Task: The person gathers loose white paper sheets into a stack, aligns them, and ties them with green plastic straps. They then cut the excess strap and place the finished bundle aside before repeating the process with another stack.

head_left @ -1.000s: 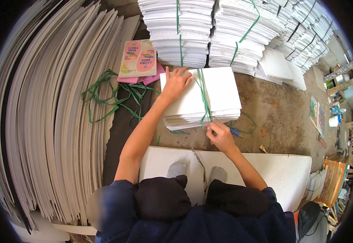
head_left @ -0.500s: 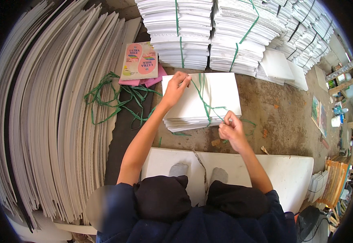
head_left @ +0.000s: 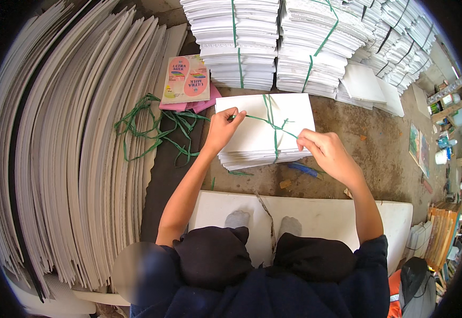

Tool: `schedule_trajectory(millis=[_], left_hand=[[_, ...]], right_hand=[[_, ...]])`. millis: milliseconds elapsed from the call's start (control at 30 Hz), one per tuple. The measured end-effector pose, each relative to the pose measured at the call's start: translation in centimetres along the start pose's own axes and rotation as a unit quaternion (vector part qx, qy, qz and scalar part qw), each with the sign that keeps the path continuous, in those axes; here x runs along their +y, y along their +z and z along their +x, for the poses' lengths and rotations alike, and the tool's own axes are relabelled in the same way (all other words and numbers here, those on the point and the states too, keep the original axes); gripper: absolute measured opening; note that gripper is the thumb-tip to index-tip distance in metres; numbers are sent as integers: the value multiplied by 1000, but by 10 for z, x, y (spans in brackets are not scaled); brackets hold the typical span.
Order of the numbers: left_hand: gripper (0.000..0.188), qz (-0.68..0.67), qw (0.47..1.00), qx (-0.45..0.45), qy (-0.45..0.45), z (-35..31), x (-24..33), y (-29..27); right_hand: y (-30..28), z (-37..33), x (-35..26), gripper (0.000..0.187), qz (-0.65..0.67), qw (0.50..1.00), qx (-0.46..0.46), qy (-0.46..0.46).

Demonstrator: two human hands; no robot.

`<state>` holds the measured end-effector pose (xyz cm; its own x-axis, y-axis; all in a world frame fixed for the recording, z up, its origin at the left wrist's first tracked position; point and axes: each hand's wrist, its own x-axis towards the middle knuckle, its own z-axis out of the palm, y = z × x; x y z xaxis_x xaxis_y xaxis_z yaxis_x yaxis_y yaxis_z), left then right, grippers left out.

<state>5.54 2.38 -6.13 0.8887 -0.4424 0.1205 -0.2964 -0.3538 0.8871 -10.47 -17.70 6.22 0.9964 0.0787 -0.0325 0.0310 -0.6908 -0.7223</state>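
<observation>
In front of me lies a stack of white sheets with green plastic twine running over its top. My left hand pinches one length of the twine above the stack's left side. At the stack's right edge, my right hand grips another end between thumb and fingers. Both lengths stretch nearly taut from a crossing near the middle of the top sheet, where a short loose tail sticks up. A tangle of the same twine lies left of the stack.
Tall tied stacks of white sheets stand behind. Large grey-white boards lean in a row on the left. A printed carton sheet rests on pink pieces. A blue object, perhaps a cutter, lies on the floor near a white board.
My right hand has moved up and right, and my left hand slightly down. The twine between them has tightened across the stack. The blue object on the floor has come into sight.
</observation>
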Motion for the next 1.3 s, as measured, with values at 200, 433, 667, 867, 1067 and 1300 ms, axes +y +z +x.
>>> schedule_trajectory(millis=[200,433,667,867,1067,1300], left_hand=[[38,62,997,39,1,19,-5,-12],[32,111,993,-28,20,-1,-19,-17],[35,-85,993,-64,-53,0,-30,-17],[37,-459,812,-268,-241,46,-3,-8],[37,-529,732,-311,-295,71,7,7],[25,-563,777,-140,-246,65,2,37]], right_hand=[[-4,10,20,16,-44,998,47,-27],[-29,16,127,23,-98,987,100,77],[-18,18,155,26,13,991,70,116],[-13,21,175,26,229,961,85,131],[-2,19,190,27,255,953,107,123],[3,9,183,28,224,961,74,143]])
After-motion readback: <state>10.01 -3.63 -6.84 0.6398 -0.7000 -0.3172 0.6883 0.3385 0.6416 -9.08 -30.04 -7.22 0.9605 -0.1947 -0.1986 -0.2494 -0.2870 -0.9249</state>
